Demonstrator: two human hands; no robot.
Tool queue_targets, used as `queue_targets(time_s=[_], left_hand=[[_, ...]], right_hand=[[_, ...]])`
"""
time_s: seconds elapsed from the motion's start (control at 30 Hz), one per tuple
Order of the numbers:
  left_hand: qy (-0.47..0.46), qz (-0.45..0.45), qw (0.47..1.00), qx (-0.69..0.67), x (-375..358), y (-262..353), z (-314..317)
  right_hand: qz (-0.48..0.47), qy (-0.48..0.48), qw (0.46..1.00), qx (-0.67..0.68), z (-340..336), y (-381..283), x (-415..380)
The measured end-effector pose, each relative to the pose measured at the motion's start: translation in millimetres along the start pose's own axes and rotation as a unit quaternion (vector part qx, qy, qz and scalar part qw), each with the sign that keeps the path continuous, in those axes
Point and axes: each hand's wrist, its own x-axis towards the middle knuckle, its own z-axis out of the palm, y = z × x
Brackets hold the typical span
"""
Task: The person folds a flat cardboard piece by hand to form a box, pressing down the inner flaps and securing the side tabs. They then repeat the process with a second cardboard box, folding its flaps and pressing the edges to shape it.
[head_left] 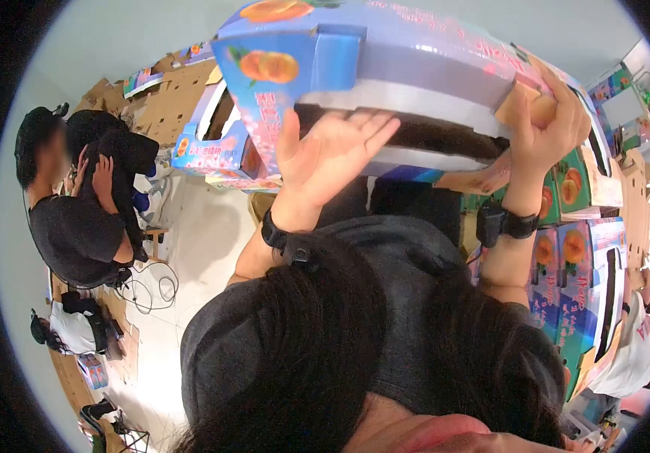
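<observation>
A large blue and pink printed cardboard fruit box [431, 68] with peach pictures is tilted in front of my chest, a long dark slot in the side facing me. My left hand [329, 162] is open in front of that slot, palm towards me, thumb apart and fingers stretched out. At the box's right end, my right hand [555, 124] grips the edge by a bare brown cardboard flap [532, 108], thumb on the near side and fingers over the top. Both wrists wear black bands.
Similar boxes are stacked at my right [566, 279], and another printed box [212, 147] lies beyond my left hand. Brown cardboard [178, 79] spreads at the back left. People in dark shirts [76, 234] stand at the left, near cables [159, 291] on the floor.
</observation>
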Motion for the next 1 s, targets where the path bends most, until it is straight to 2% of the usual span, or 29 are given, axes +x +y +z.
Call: queue_targets(time_s=[0.07,0.17,0.2,0.23,0.27,0.3,0.33,0.43,0.5,0.57,0.7,0.77,0.8,0.9,1.0], left_hand=[[-0.020,-0.049,0.998,-0.044,-6,1,6],[-0.014,-0.132,0.985,0.108,-11,2,20],[0.033,-0.115,0.973,0.195,-13,0,25],[-0.026,-0.033,0.935,0.352,-15,3,16],[-0.083,0.048,0.863,0.497,-17,8,-2],[-0.109,0.115,0.766,0.623,-17,12,-9],[-0.115,0.190,0.648,0.728,-18,17,-17],[-0.069,0.291,0.364,0.882,-11,22,-13],[-0.016,0.297,0.308,0.904,7,14,-12],[-0.012,0.286,0.280,0.916,18,15,-17],[-0.018,0.243,0.288,0.926,33,23,-37],[-0.001,0.186,0.276,0.943,37,22,-35],[-0.007,0.217,0.263,0.940,41,21,-39],[0.015,0.198,0.266,0.943,44,20,-41],[0.026,0.211,0.259,0.942,45,19,-44]], right_hand=[[0.005,0.001,1.000,-0.015,12,5,4],[0.017,-0.022,0.999,-0.027,28,16,8],[0.024,-0.034,0.999,-0.010,33,20,10],[0.020,-0.033,0.999,-0.013,39,22,11],[0.017,-0.032,0.999,-0.016,46,26,12],[0.015,-0.031,0.999,-0.019,53,28,12],[0.016,-0.037,0.999,0.001,59,29,14],[0.018,-0.063,0.996,0.054,80,30,22],[0.017,-0.095,0.993,0.073,92,30,26],[0.024,-0.116,0.990,0.081,106,33,28],[0.064,-0.192,0.977,0.066,132,45,24],[0.130,-0.308,0.942,-0.010,137,42,28],[0.162,-0.363,0.916,-0.049,137,37,33],[0.160,-0.319,0.934,-0.011,126,25,38],[0.014,-0.141,0.989,0.039,133,34,19]])
